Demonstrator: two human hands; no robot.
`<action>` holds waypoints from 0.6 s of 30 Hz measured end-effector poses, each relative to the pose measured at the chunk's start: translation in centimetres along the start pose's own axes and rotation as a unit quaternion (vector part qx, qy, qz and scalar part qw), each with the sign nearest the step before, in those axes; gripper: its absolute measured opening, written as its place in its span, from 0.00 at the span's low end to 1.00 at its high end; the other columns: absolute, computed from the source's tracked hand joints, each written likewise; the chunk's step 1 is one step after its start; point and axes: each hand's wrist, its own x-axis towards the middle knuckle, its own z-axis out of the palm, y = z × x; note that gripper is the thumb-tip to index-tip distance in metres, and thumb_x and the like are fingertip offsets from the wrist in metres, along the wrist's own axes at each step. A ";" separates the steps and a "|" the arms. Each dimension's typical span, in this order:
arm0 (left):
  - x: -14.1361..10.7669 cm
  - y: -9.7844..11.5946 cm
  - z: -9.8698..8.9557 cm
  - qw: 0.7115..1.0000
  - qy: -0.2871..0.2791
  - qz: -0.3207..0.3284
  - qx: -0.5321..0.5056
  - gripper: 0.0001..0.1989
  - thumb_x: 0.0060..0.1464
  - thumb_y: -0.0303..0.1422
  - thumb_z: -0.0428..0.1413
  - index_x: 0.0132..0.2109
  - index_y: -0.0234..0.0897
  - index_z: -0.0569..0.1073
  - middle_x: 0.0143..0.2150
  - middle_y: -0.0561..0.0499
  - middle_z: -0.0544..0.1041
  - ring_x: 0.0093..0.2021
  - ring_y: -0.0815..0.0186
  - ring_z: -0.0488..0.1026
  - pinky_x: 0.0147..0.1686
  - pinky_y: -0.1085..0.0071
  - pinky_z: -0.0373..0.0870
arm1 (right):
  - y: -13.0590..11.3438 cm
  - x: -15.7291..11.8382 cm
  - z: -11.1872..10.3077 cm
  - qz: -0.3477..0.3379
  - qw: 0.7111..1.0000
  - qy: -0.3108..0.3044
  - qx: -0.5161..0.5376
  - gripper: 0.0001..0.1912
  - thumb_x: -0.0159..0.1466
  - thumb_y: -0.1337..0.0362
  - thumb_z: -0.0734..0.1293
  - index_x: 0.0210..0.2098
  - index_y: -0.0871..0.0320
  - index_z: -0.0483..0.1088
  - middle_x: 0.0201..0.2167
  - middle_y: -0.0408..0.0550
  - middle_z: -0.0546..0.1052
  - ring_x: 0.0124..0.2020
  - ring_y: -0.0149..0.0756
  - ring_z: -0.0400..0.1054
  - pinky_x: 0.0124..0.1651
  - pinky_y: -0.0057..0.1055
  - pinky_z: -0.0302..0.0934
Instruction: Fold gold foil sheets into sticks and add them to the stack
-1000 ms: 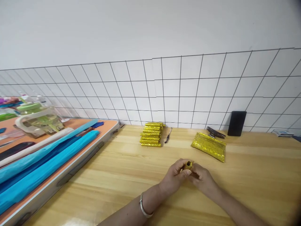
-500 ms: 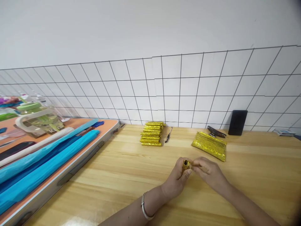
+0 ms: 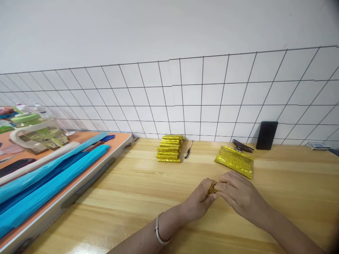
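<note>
A small gold foil piece (image 3: 212, 188) with a dark opening is pinched in my left hand (image 3: 200, 200), low at centre right. The fingers of my right hand (image 3: 238, 194) press together against its open end; what they grip is hidden. Farther back lies a stack of several gold foil strips (image 3: 169, 148). A flat gold foil packet (image 3: 234, 161) rests beyond my right hand.
A pen (image 3: 189, 149) and a dark hair clip (image 3: 242, 146) lie near the wall. A black phone-like slab (image 3: 267, 135) leans there. On the left, an orange board (image 3: 122, 138) bears blue rolls (image 3: 60, 183) and a green-lidded jug (image 3: 39, 132).
My right hand has moved in closer, its fingers now over the foil piece's opening. The foil piece has tilted in my left hand. The view has shifted slightly.
</note>
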 end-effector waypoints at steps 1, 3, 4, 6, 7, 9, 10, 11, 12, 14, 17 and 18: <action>0.0 0.0 -0.1 1.000 -0.009 -0.001 0.007 0.09 0.61 0.36 0.44 0.43 0.34 0.62 0.41 0.46 0.64 0.42 0.63 0.61 0.45 0.64 0.60 | 0.0 0.0 0.0 0.004 1.000 -0.007 -0.002 0.10 0.64 0.70 0.58 0.39 0.55 0.69 0.31 0.47 0.69 0.33 0.34 0.61 0.34 0.32 0.56; 0.1 0.0 -0.2 0.999 -0.022 -0.002 0.023 0.08 0.61 0.36 0.44 0.42 0.35 0.62 0.39 0.47 0.64 0.41 0.63 0.61 0.44 0.65 0.61 | 0.0 0.0 0.0 0.012 1.000 -0.023 -0.004 0.11 0.64 0.71 0.57 0.35 0.56 0.70 0.29 0.47 0.68 0.31 0.34 0.60 0.33 0.32 0.55; 0.1 0.0 -0.3 0.999 -0.029 -0.001 0.032 0.08 0.61 0.35 0.44 0.41 0.35 0.62 0.39 0.47 0.65 0.40 0.63 0.61 0.43 0.65 0.61 | 0.0 0.0 0.1 0.015 0.999 -0.035 -0.003 0.11 0.64 0.71 0.56 0.33 0.56 0.69 0.29 0.47 0.68 0.31 0.34 0.59 0.32 0.32 0.55; 0.1 -0.1 -0.3 0.998 -0.040 0.002 0.047 0.07 0.60 0.35 0.45 0.41 0.35 0.62 0.38 0.47 0.65 0.39 0.64 0.61 0.42 0.66 0.62 | 0.0 0.0 0.1 0.018 0.998 -0.056 0.002 0.12 0.64 0.71 0.55 0.31 0.56 0.69 0.28 0.47 0.68 0.30 0.35 0.59 0.31 0.32 0.54; 0.1 -0.2 -0.3 0.998 -0.043 0.006 0.054 0.07 0.60 0.35 0.46 0.42 0.35 0.63 0.39 0.47 0.66 0.39 0.64 0.61 0.42 0.66 0.62 | 0.2 0.0 0.1 0.021 0.998 -0.063 0.012 0.12 0.64 0.70 0.55 0.30 0.55 0.69 0.27 0.47 0.68 0.30 0.35 0.59 0.31 0.33 0.54; 0.1 -0.3 -0.6 0.998 -0.023 0.016 0.064 0.11 0.58 0.35 0.50 0.47 0.36 0.63 0.42 0.45 0.66 0.42 0.62 0.62 0.44 0.64 0.62 | 0.7 -0.1 0.2 0.041 0.997 -0.049 0.050 0.11 0.64 0.67 0.57 0.30 0.54 0.69 0.29 0.48 0.69 0.31 0.36 0.60 0.32 0.34 0.55; 0.1 -0.5 -0.8 0.997 0.004 0.021 0.068 0.15 0.56 0.35 0.52 0.50 0.37 0.62 0.45 0.44 0.66 0.45 0.60 0.62 0.46 0.63 0.61 | 1.1 -0.2 0.4 0.066 0.995 -0.026 0.077 0.10 0.64 0.66 0.57 0.31 0.54 0.69 0.30 0.48 0.69 0.32 0.37 0.61 0.34 0.34 0.56; 0.1 -0.7 -1.0 0.996 0.045 0.024 0.069 0.19 0.55 0.35 0.54 0.53 0.38 0.61 0.48 0.43 0.64 0.48 0.59 0.61 0.48 0.61 0.60 | 1.7 -0.4 0.5 0.101 0.989 0.005 0.107 0.08 0.63 0.64 0.59 0.31 0.54 0.69 0.31 0.48 0.69 0.34 0.37 0.61 0.35 0.35 0.57; 0.1 -0.9 -1.3 0.993 0.094 0.024 0.069 0.23 0.54 0.35 0.55 0.55 0.39 0.60 0.51 0.42 0.63 0.51 0.58 0.60 0.50 0.60 0.59 | 2.3 -0.6 0.8 0.147 0.979 0.045 0.138 0.07 0.63 0.62 0.60 0.31 0.53 0.68 0.32 0.48 0.69 0.35 0.38 0.62 0.37 0.35 0.58; 0.3 -1.5 -2.0 0.977 0.203 0.007 0.056 0.26 0.52 0.35 0.58 0.56 0.41 0.59 0.54 0.43 0.61 0.53 0.58 0.59 0.52 0.60 0.58 | 3.8 -1.2 1.5 0.253 0.937 0.131 0.202 0.06 0.61 0.59 0.63 0.30 0.54 0.67 0.30 0.46 0.68 0.34 0.37 0.62 0.37 0.34 0.58; 0.6 -2.8 -2.7 0.950 0.309 -0.045 -0.016 0.22 0.51 0.34 0.58 0.52 0.41 0.63 0.50 0.45 0.64 0.49 0.61 0.63 0.48 0.63 0.61 | 5.8 -2.2 3.2 0.368 0.846 0.206 0.326 0.10 0.58 0.56 0.66 0.31 0.55 0.67 0.25 0.42 0.65 0.28 0.33 0.59 0.32 0.30 0.56; 0.7 -3.2 -2.8 0.944 0.320 -0.058 -0.056 0.19 0.51 0.35 0.58 0.50 0.40 0.64 0.47 0.46 0.66 0.46 0.63 0.65 0.46 0.65 0.63 | 6.3 -2.5 3.8 0.388 0.821 0.215 0.359 0.10 0.58 0.55 0.66 0.31 0.56 0.67 0.24 0.41 0.64 0.28 0.31 0.58 0.32 0.29 0.55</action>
